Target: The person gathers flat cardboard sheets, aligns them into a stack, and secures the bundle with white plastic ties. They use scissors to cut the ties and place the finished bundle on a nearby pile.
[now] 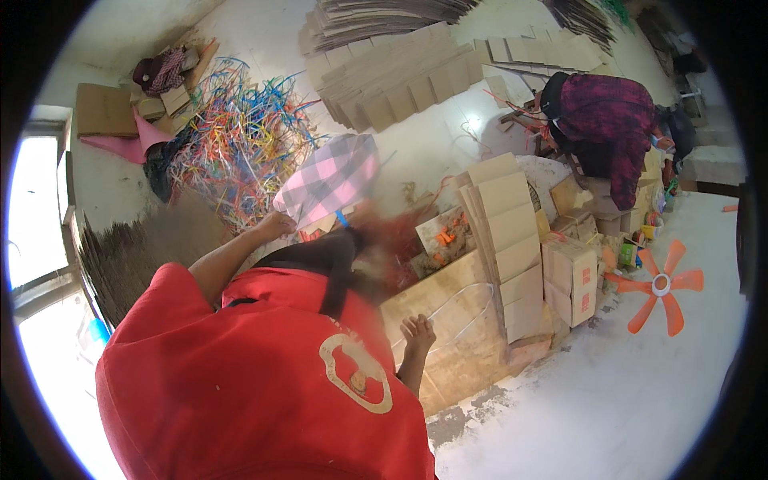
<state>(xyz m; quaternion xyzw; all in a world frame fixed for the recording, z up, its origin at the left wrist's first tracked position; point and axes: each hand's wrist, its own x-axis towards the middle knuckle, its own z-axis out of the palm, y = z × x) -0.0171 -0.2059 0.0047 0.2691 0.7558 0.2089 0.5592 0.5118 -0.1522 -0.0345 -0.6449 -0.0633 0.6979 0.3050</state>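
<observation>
Our left hand point(278, 225) pinches the checked cloth point(330, 182), pink, grey and white, spread beside coloured strips point(248, 140). Our right hand point(418, 330) half-curls; we cannot tell whether it grips the white loop point(493, 296). Red print marks a carton point(566, 276).

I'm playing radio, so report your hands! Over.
Left hand: grip on checked cloth. Right hand: half-curled, by wooden board. Colourful strip pile beyond cloth.
</observation>
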